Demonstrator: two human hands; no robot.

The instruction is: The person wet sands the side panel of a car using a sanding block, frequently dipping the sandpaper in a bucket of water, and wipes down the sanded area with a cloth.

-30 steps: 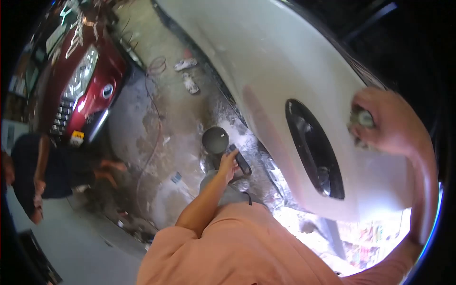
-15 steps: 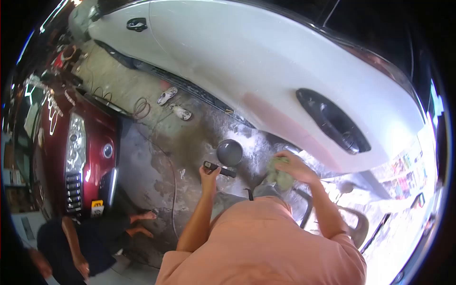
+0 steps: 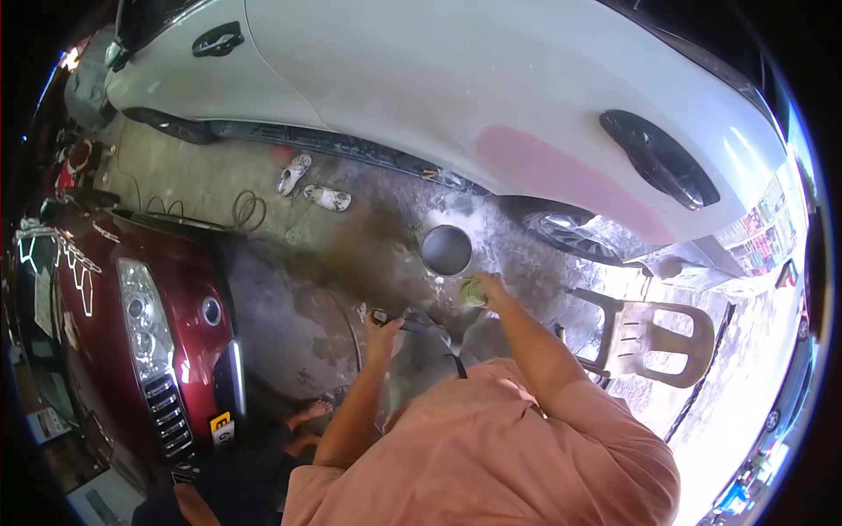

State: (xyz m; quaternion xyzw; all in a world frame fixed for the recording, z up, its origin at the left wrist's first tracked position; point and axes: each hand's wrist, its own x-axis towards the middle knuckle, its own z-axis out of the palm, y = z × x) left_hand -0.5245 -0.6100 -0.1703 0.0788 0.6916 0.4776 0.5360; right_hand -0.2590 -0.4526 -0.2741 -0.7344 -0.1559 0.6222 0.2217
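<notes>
My left hand (image 3: 383, 331) is closed around one end of a narrow dark block (image 3: 410, 326), held low in front of my legs. The exact kind of block does not show. A crumpled pale green cloth (image 3: 472, 293) is gripped in my right hand (image 3: 494, 288), just below a grey bucket (image 3: 446, 250) on the floor. Beyond them stands a white car (image 3: 395, 79), with a dull pinkish patch (image 3: 548, 167) on its panel ahead of the rear wheel (image 3: 570, 230).
A dark red car (image 3: 180, 302) is parked on the left, with a person's bare foot (image 3: 313, 410) near its bumper. White patterned clogs (image 3: 327, 197) and a coiled hose (image 3: 249, 210) lie on the floor. A beige plastic chair (image 3: 645, 337) is at my right.
My right hand has brought the cloth leftward, away from the white car's panel and nearer the bucket. The block is lower and still in my left hand. My view has shifted and turned.
</notes>
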